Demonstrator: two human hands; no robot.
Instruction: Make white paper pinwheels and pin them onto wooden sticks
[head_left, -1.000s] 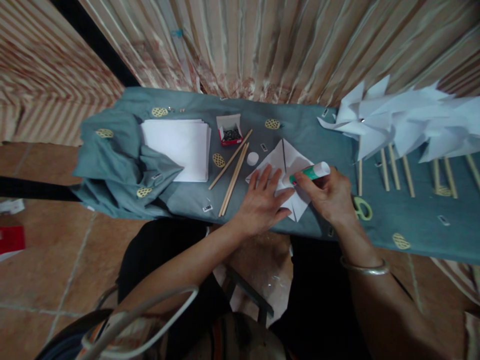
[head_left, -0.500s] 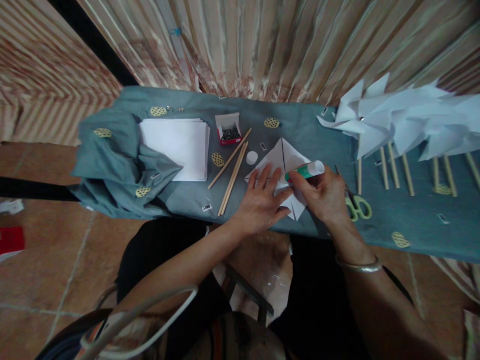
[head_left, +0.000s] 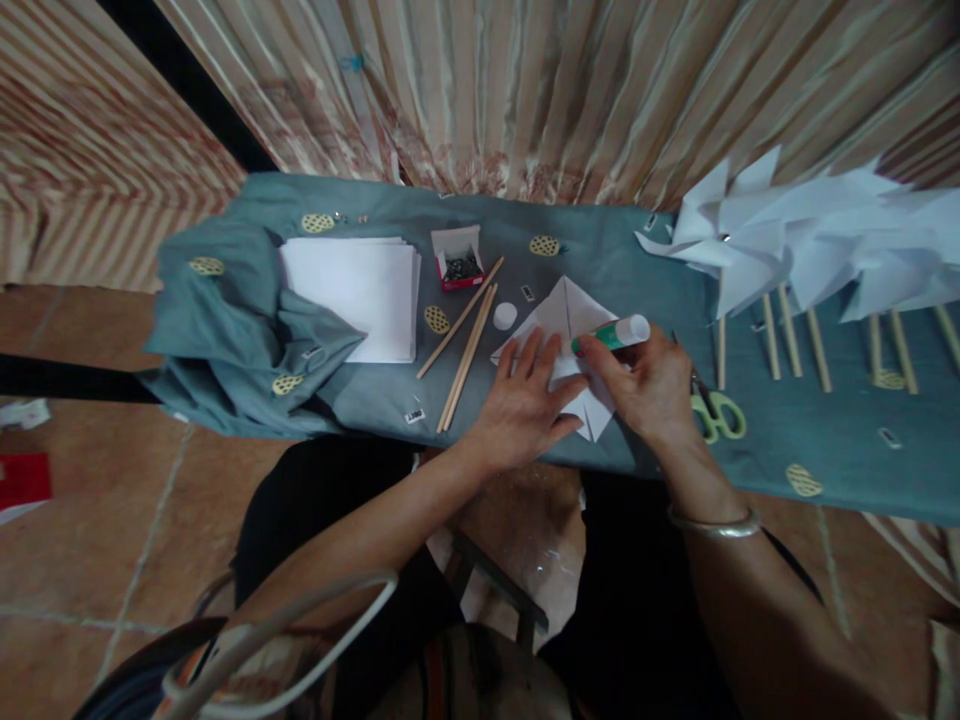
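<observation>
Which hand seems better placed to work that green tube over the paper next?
Probably the right hand: it grips the green tube, slanted over the white paper. The left hand lies spread on that paper, apparently steadying it.

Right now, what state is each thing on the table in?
Box, open, dark pieces inside
Glue stick, tilted, in right hand
Paper square, slit, under left hand
Paper stack, flat, partly under cloth
Wooden sticks, lying loose
Scissors, partly hidden, open or shut unclear
Pinwheels, assembled, overlapping

Matt paper sheet (head_left: 553, 320), plastic glue stick (head_left: 611, 335), wooden sticks (head_left: 467, 360)
</observation>
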